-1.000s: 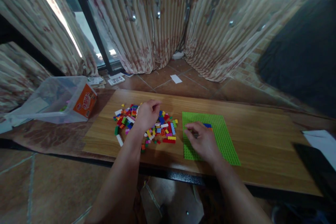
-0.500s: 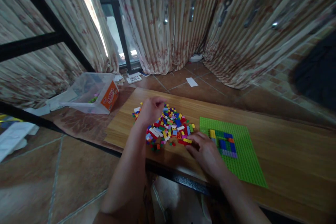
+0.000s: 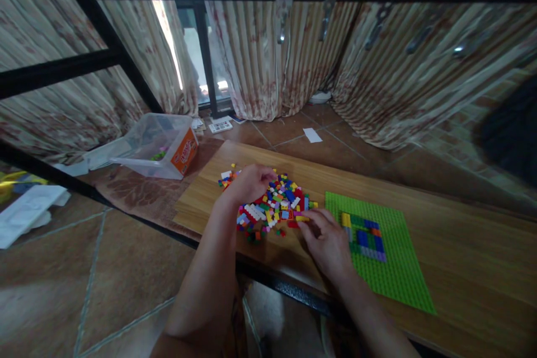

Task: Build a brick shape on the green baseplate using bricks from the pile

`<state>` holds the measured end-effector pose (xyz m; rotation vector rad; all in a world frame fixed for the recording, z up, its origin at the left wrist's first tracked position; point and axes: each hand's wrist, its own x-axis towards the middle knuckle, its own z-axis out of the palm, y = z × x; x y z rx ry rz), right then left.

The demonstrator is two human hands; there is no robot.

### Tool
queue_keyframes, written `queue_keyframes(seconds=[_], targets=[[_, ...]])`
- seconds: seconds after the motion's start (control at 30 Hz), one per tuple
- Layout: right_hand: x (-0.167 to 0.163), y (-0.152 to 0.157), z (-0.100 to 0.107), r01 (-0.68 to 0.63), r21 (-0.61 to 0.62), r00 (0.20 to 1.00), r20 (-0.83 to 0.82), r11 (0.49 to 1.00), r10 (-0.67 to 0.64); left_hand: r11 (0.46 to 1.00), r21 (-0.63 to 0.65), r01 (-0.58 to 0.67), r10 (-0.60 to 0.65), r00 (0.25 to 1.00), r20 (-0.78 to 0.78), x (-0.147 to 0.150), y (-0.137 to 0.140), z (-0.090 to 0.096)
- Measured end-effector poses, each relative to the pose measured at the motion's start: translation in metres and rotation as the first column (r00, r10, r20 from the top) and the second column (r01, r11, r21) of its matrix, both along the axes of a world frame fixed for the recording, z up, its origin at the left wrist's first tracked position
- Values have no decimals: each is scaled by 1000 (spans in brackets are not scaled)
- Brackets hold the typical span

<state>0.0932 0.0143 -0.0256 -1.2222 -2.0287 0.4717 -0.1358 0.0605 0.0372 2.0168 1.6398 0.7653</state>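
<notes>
A heap of small mixed-colour toy bricks [image 3: 274, 198] lies on the wooden tabletop. Over its far left part hovers my left hand [image 3: 253, 180], fingers bent in towards the thumb; what they may hold is hidden. At the heap's right edge, my right hand [image 3: 327, 238] pinches a yellow brick [image 3: 302, 218] between thumb and fingers. Red bricks lie just beside it. To the right, a green baseplate [image 3: 405, 260] carries a low built shape [image 3: 364, 239] of blue, green, yellow, orange and lilac bricks.
A clear plastic box [image 3: 146, 142] with an orange label stands beyond the table's left end, a few pieces inside. The wooden table [image 3: 470, 257] has a dark metal front edge. Papers [image 3: 312, 135] lie on the tiled floor, with curtains [image 3: 260, 67] behind.
The view has shifted slightly, so the surroundings sit further right. My right hand keeps the yellow brick, which has tilted a little. My left hand remains over the heap.
</notes>
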Motion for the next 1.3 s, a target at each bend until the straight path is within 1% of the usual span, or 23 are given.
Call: queue_keyframes(seconds=[0.1,0.17,0.33,0.4,0.5,0.6,0.7,0.77,0.83,0.9,0.97,1.03,1.17,1.3], targets=[[-11,0,1,-16,41,1000,25,999,15,998,40,-50,51,998,-29,4,1,-1],[-18,2,-1,-37,56,998,55,998,34,997,53,-50,52,998,-36,6,2,-2],[-29,5,-7,-62,25,992,111,998,59,997,69,-23,26,999,-32,6,5,-7],[-30,4,-4,-67,11,993,101,998,66,998,64,-25,27,999,-21,6,6,-7],[-24,1,7,-73,-3,996,43,997,73,999,44,-21,21,1000,6,8,6,-4],[-6,3,22,-27,-56,998,-63,998,24,999,50,-12,11,1000,19,10,6,-2],[28,11,31,111,-123,977,-168,986,-131,998,63,-5,4,1000,15,14,7,-1],[56,19,33,222,-158,941,-223,962,-254,998,63,3,-5,1000,17,16,8,-1],[83,26,32,277,-195,919,-231,941,-319,998,61,19,-20,1000,21,21,8,-1],[105,30,30,320,-206,914,-190,925,-359,997,62,36,-38,999,28,27,9,-2],[118,31,27,323,-216,927,-123,921,-354,997,58,56,-57,998,29,34,9,-2],[125,31,23,294,-219,948,-58,931,-313,996,53,75,-77,997,27,42,9,-2],[130,31,17,215,-192,976,53,958,-209,992,42,119,-120,993,10,51,9,-4],[134,33,12,185,-188,980,103,965,-168,989,40,144,-144,990,2,51,10,-6]])
